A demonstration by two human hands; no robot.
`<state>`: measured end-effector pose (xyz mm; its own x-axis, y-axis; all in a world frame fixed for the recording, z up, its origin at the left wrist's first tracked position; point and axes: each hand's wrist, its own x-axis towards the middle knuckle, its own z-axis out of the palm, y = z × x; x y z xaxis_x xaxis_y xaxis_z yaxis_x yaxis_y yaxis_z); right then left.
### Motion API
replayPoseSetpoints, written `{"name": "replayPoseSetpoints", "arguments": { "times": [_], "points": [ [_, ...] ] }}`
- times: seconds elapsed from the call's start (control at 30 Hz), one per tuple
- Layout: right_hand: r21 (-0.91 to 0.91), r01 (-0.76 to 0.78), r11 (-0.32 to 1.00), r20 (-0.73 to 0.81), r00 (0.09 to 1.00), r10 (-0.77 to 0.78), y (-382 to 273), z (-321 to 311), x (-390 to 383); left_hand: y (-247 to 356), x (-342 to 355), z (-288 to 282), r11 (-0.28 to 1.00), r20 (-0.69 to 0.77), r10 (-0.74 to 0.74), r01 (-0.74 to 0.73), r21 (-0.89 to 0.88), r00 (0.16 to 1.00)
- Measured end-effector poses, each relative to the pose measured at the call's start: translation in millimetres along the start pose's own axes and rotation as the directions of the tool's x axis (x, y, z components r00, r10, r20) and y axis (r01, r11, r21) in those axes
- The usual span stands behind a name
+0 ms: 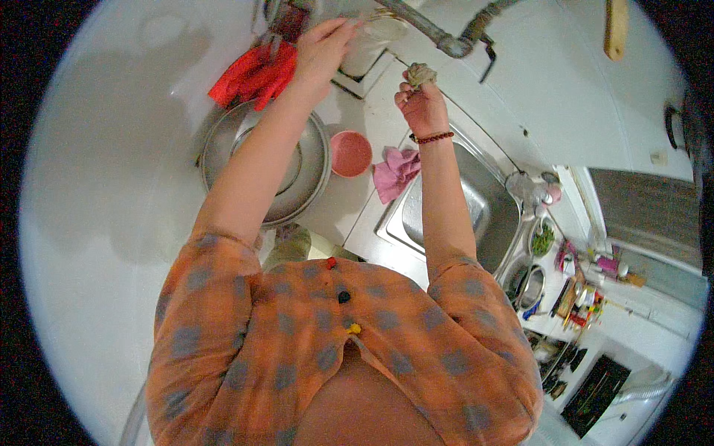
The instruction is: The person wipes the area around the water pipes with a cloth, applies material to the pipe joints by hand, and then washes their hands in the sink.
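Note:
My left hand (320, 56) reaches to the back, its fingertips blurred beside a pale, translucent container (379, 39); whether it grips anything is unclear. My right hand (422, 108), with a beaded bracelet, grips a crumpled greyish wad (421, 74), perhaps cloth, near the wall. Below my left forearm lies a large round metal lid or pan (230, 141). A pink bowl (349, 153) and a pink cloth (394, 175) are between my arms. A red cloth (253, 74) lies left of my left hand.
A steel sink (483, 193) is under my right forearm. A pipe with a valve (454, 44) runs along the back wall. Further right are a plate of greens (543, 241), a steel bowl (532, 286), assorted kitchen items and a stove (558, 357).

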<state>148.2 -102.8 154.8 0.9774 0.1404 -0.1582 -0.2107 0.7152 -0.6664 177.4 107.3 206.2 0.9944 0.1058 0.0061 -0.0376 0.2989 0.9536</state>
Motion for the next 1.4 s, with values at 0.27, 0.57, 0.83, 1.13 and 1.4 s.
{"name": "replayPoseSetpoints", "arguments": {
  "times": [0.27, 0.57, 0.83, 1.13, 1.4],
  "points": [
    [0.207, -0.105, 0.973, 0.153, 0.985, 0.074, -35, -43, -117, -43, -91, 43, 0.874, 0.272, -0.402, 0.455, -0.169, 0.874],
    [0.119, -0.232, 0.965, -0.250, 0.934, 0.256, -40, -113, -283, -79, -173, 85, 0.670, 0.500, -0.590, 0.730, -0.136, 0.634],
    [-0.386, -0.351, 0.853, -0.199, 0.935, 0.294, -24, -91, -295, -25, -211, -13, 0.839, 0.326, -0.358, 0.455, -0.300, 0.875],
    [-0.594, -0.106, 0.797, 0.366, 0.847, 0.385, 65, 39, -310, 62, -412, -181, 0.929, -0.341, -0.216, 0.084, -0.361, 0.915],
    [-0.604, 0.604, 0.520, 0.790, 0.538, 0.293, 229, 138, -337, 95, -507, -223, 0.929, -0.635, -0.168, -0.094, -0.358, 0.754]
  ]
}}
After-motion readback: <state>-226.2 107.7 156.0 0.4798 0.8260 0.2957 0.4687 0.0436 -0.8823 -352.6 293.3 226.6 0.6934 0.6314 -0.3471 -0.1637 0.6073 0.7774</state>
